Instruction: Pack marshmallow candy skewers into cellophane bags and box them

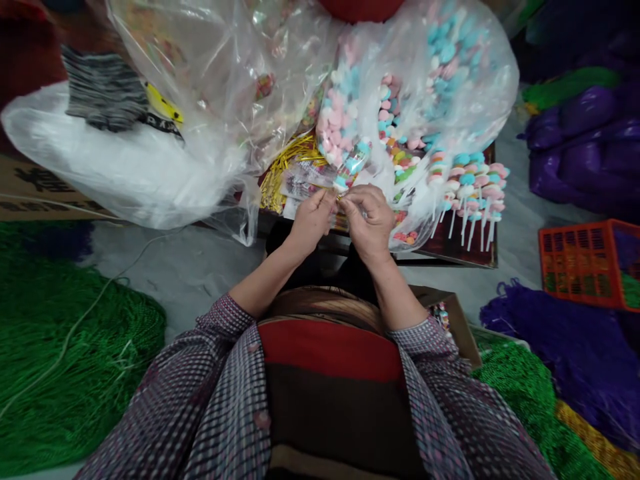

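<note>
Both hands meet over the table's near edge. My left hand (315, 217) and my right hand (369, 217) pinch the lower end of a clear-wrapped candy skewer (353, 165), whose coloured pieces point up and away. A tiny gold bit shows between the fingertips. Just beyond my left hand lie a heap of gold twist ties (286, 167) and some printed clear wrappers (305, 179). To the right of my hands, candy skewers (467, 180) with white sticks lie in a row, beside a clear bag of pink, blue and white candies (340, 120).
Large clear plastic bags (225, 73) cover the table's far left, near a grey knitted cuff (105, 87). Green netting (75, 347) lies at left; an orange crate (575, 263), purple netting (555, 353) and a cardboard box (463, 327) are at right.
</note>
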{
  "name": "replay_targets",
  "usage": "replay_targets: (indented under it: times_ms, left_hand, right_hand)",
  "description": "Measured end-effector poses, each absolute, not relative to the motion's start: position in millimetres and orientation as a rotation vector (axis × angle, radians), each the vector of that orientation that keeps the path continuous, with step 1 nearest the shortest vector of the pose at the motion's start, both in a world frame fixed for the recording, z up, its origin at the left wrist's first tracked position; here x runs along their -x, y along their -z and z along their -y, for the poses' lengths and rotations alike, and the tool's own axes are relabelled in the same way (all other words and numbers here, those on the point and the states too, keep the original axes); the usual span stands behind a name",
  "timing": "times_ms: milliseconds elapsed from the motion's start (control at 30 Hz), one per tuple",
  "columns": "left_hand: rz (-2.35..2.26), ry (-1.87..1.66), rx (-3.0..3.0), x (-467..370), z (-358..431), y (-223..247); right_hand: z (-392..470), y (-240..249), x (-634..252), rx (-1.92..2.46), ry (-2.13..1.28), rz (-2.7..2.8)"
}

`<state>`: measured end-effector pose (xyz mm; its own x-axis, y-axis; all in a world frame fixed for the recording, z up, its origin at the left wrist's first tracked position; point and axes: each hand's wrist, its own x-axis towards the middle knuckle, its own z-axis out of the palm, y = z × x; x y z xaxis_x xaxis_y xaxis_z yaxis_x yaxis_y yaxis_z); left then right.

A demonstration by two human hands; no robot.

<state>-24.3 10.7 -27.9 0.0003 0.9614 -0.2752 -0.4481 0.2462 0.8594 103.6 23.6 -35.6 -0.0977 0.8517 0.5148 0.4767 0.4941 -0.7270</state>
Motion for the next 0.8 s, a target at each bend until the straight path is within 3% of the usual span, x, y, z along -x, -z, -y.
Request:
replay_targets:
  times_ms: [400, 600, 800]
  left_hand:
    - [-0.939, -1.105, -0.620, 31.9, -7.8, 15.6]
    - [-0.879, -1.105, -0.909, 39.8, -4.7, 14.3]
    - [-1.115, -1.339, -1.193, 45.1, -16.6, 8.8]
  right_hand:
    - [-26.1, 22.1, -101.4, 1.205, -0.231, 1.960]
    - [-19.1, 12.2, -100.8, 1.267, -0.494, 1.655]
    - [-9.6, 0.0, -97.2, 1.191, -0.611, 1.546]
